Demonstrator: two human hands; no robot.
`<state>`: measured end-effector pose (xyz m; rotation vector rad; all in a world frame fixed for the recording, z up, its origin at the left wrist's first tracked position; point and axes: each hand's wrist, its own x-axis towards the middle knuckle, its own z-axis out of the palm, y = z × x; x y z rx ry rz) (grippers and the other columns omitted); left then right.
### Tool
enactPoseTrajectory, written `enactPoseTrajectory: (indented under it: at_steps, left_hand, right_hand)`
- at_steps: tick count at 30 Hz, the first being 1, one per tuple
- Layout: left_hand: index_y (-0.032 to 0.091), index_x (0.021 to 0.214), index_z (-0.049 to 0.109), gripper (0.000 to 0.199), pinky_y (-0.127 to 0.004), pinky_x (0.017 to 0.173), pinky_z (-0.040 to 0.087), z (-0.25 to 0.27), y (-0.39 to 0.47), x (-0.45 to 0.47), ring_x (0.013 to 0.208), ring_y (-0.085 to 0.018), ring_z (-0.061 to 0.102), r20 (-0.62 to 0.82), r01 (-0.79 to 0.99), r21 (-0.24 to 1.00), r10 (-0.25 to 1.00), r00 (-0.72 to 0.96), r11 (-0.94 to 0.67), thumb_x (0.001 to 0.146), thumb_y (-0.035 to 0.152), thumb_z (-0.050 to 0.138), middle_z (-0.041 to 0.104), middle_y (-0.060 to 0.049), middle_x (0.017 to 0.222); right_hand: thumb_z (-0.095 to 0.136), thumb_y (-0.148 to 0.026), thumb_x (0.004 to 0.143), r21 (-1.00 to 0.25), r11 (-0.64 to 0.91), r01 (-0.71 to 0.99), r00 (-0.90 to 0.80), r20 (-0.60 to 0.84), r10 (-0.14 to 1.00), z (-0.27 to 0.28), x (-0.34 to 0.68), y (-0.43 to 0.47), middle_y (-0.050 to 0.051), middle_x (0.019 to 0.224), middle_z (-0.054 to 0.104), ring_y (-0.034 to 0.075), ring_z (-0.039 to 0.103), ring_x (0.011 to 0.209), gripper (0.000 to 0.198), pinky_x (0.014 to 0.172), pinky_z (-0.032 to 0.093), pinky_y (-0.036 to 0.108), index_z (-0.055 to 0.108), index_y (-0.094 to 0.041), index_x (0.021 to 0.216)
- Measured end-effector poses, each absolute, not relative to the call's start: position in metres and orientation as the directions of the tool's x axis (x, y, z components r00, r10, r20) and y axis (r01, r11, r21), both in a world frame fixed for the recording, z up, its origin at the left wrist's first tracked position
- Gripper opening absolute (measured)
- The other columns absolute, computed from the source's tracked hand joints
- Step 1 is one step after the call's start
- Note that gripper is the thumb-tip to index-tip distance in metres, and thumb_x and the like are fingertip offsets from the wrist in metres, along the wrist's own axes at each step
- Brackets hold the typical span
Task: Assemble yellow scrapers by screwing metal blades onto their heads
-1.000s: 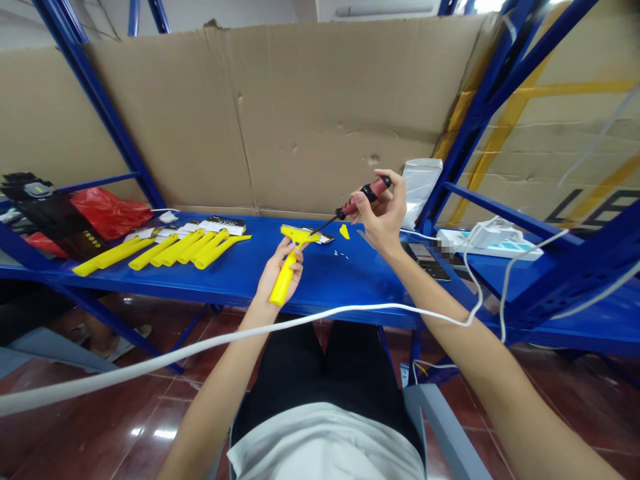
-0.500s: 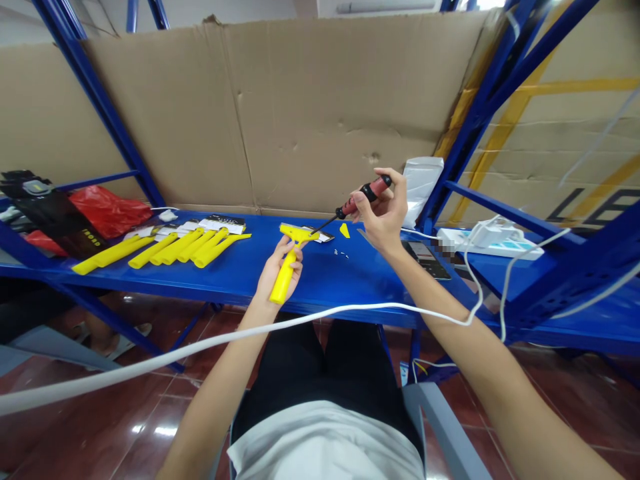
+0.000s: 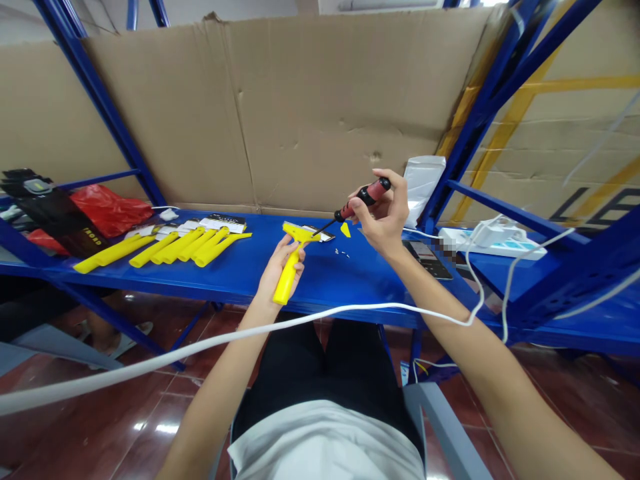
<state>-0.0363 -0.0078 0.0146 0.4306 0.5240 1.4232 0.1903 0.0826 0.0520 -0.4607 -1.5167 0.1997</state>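
My left hand (image 3: pixel 280 268) is closed round a yellow T-shaped scraper (image 3: pixel 286 277), its wide head pointing away from me. My right hand (image 3: pixel 387 217) grips a red and black screwdriver (image 3: pixel 364 199). The screwdriver's dark shaft slants down to the left, and its tip meets the right end of the scraper's head. Just beyond the head lies a black and white card (image 3: pixel 323 235), partly covered. A small yellow piece (image 3: pixel 345 230) and several tiny screw-like bits (image 3: pixel 343 253) rest on the blue table (image 3: pixel 345 283).
Several yellow scrapers (image 3: pixel 187 247) with cards lie in a row on the left. Behind them are a red bag (image 3: pixel 107 210) and a black bag (image 3: pixel 50 213). At the right sit a phone (image 3: pixel 427 259) and a white power strip (image 3: pixel 493 240). A white cable (image 3: pixel 300 322) crosses in front of my arms.
The scraper has shifted slightly to the right in my left hand. The screwdriver has turned a little in my right fingers, its tip still at the scraper's head.
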Motion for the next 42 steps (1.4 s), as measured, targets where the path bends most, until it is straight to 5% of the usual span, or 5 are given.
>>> enactPoseTrajectory:
  at_steps: [13, 33, 42]
  left_hand:
    - [0.026, 0.158, 0.055, 0.073, -0.013, 0.052, 0.052, 0.001, 0.003, -0.039, 0.075, -0.010, 0.077, -0.037, -0.735, 0.676, 0.999, 0.035, 0.051, 0.094, 0.006, 0.082, 0.078, -0.011, 0.126]
    - [0.026, 0.159, 0.055, 0.074, -0.012, 0.050, 0.050, 0.003, 0.002, -0.037, 0.071, -0.009, 0.074, -0.035, -0.724, 0.688, 0.999, 0.030, 0.045, 0.092, 0.006, 0.081, 0.078, -0.009, 0.121]
    - [0.025, 0.158, 0.055, 0.070, -0.011, 0.050, 0.050, 0.002, -0.002, -0.037, 0.070, -0.007, 0.072, 0.015, -0.699, 0.714, 0.998, 0.059, 0.031, 0.094, 0.008, 0.079, 0.077, -0.011, 0.124]
  right_hand:
    - [0.077, -0.075, 0.100, -0.345, 0.915, 0.210, 0.017, 0.937, 0.349, 0.050, 0.190, 0.080, 0.009, 0.129, 0.078, 0.031, 0.085, 0.100, 0.078, 0.079, 0.077, 0.054, 0.048, -0.038, 0.162]
    - [0.082, -0.073, 0.098, -0.232, 0.951, 0.204, -0.065, 0.966, 0.250, 0.048, 0.194, 0.089, 0.007, 0.131, 0.074, 0.032, 0.083, 0.108, 0.085, 0.086, 0.076, 0.057, 0.043, -0.044, 0.168]
    - [0.069, -0.050, 0.113, -0.259, 0.952, 0.163, -0.113, 0.954, 0.278, 0.033, 0.202, 0.013, 0.012, 0.154, 0.065, 0.031, 0.079, 0.129, 0.077, 0.117, 0.067, 0.061, 0.029, -0.040, 0.177]
